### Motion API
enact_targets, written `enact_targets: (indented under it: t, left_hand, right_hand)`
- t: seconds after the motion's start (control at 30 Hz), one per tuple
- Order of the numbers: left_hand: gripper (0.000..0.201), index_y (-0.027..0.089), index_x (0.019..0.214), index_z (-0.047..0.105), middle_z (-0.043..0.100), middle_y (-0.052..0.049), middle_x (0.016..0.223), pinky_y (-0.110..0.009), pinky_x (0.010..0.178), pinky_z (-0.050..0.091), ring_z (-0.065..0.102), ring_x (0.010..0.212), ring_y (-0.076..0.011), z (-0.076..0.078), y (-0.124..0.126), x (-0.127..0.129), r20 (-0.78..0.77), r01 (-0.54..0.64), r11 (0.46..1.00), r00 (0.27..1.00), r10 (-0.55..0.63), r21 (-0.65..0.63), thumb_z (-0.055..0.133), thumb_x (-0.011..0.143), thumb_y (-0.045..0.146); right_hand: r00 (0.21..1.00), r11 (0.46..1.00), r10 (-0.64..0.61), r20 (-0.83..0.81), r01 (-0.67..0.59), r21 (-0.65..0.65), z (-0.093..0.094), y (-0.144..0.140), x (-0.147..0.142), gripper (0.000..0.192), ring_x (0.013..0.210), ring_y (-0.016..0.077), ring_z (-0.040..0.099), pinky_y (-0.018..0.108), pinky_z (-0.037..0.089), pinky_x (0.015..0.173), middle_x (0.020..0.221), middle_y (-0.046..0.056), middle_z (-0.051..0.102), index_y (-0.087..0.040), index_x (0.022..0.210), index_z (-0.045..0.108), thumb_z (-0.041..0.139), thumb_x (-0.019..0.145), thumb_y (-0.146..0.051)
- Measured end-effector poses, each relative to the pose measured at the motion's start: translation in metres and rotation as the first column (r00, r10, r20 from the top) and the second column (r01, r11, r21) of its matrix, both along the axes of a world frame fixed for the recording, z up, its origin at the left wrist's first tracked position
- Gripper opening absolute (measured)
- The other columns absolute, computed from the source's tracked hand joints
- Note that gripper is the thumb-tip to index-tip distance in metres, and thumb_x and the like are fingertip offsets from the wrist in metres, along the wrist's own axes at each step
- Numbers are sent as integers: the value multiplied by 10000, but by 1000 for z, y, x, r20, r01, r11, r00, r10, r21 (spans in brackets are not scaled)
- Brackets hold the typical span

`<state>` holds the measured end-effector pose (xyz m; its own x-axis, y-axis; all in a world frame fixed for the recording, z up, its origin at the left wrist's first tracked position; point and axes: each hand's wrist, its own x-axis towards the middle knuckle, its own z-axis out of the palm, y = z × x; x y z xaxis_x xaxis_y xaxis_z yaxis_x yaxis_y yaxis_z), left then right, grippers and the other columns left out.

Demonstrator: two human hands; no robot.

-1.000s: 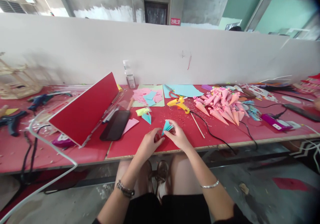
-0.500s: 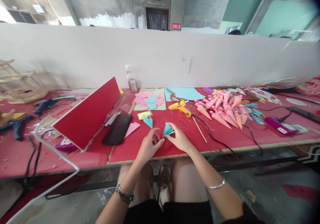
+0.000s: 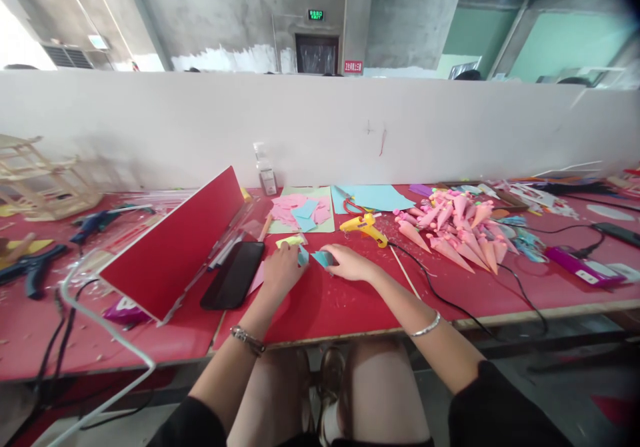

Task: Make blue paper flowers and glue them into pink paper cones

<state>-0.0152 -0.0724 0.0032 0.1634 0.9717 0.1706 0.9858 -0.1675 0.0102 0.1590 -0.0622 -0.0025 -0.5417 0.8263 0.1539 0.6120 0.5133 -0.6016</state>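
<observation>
Teal folded paper (image 3: 321,258) lies on the red table (image 3: 325,307), a small creased piece pinched under the fingertips of the right hand (image 3: 349,262). Just left, the left hand (image 3: 281,268) presses flat, fingers together, on another teal scrap (image 3: 303,255) beside a yellow-green slip (image 3: 290,240). A black phone (image 3: 233,274) and a leaning red board (image 3: 175,243) sit further left. Beyond the hands lie a yellow glue gun (image 3: 364,226) with its black cord, pink paper pieces (image 3: 300,208), and a heap of pink cones (image 3: 453,227). Both hands cover much of the paper, so its full shape cannot be made out.
</observation>
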Motion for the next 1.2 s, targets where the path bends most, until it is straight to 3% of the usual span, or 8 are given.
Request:
enact_targets:
  t: [0.2,0.37,0.5,0.67,0.87,1.03,1.13,1.2]
  left_hand:
    - [241,158,945,546,521,-118,1019,-272,613,427,569,875,-233,-1,24,12,48,66,996,997,-62,-65,472,774,312]
    - [200,181,899,549,512,-79,1048,-256,564,425,575,728,-163,6,50,11,248,116,969,954,-170,218,390,826,280]
    - [157,173,831,534,507,-59,986,-235,613,451,550,720,-126,1,65,4,502,173,914,791,-350,366,425,816,285]
    - [100,177,840,476,473,-39,923,-207,579,461,542,731,-110,-13,67,3,717,179,922,584,-380,343,435,805,261]
    - [83,184,853,450,460,-59,962,-265,755,449,481,892,-138,-12,53,15,532,316,820,638,-556,478,398,804,141]
    - [91,183,837,449,431,-71,1012,-293,804,440,457,978,-157,-12,47,20,529,303,823,648,-548,480,408,786,120]
    - [55,187,817,433,413,-68,1010,-265,751,464,449,991,-157,-15,51,20,698,164,871,538,-473,463,417,782,148]
    - [35,193,823,416,428,-51,978,-232,683,475,484,910,-132,-17,55,18,857,134,931,364,-366,340,415,788,185]
  right_hand:
    - [998,998,-53,41,53,18,-6,9,-14,178,836,200,532,308,396,729,891,102,564,-123,882,530,560,709,-149]
    - [998,996,-53,-28,55,71,-15,11,-12,303,963,224,512,333,395,802,1008,128,538,-121,1023,487,544,735,-194]
    - [999,996,-45,-1,45,79,-18,14,-7,411,1057,259,477,377,378,859,1115,176,502,-96,1139,443,523,754,-214]
    - [997,994,-61,-51,65,82,-23,17,-4,408,1020,234,499,363,385,849,1105,152,520,-126,1150,452,522,757,-211]
    - [990,996,-64,-128,71,51,-27,18,-4,261,679,140,551,256,408,638,784,44,592,-167,1017,516,467,761,-139]
    - [987,990,-112,-114,121,74,-23,17,-1,131,648,136,546,236,369,582,727,28,589,-173,875,531,472,760,-154]
    - [987,977,-153,54,143,160,-7,8,11,102,629,149,549,248,331,558,677,37,598,-182,703,540,477,780,-207]
    - [953,972,-192,235,153,177,6,-3,27,229,551,154,537,257,293,507,579,42,575,-180,586,517,485,788,-283]
